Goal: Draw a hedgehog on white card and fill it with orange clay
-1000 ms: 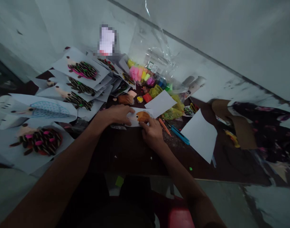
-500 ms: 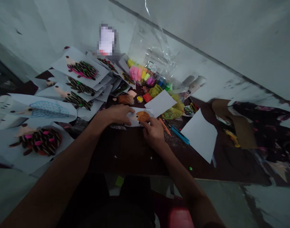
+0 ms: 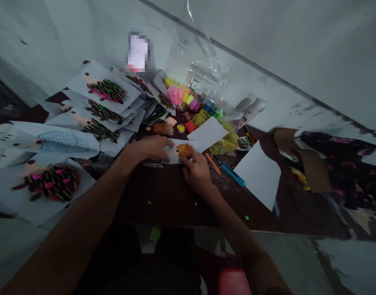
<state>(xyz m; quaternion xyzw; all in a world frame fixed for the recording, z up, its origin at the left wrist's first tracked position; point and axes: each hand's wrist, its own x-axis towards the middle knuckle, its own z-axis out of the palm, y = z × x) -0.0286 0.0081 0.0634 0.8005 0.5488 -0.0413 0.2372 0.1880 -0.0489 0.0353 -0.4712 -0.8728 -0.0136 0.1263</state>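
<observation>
An orange clay patch [image 3: 184, 150] is sitting on a small white paper sheet [image 3: 191, 144] at center frame, on a dark tabletop [image 3: 163, 200]. The left hand [image 3: 151, 148] is lying open, pinning the sheet's left end, while the right hand's fingertips [image 3: 188, 160] are bunched at the patch's lower edge, perhaps pressing it, though the dim view cannot confirm a grip. Clay packets [image 3: 181, 96] are lying beyond, hedgehog pictures [image 3: 106, 91] spreading upper left.
</observation>
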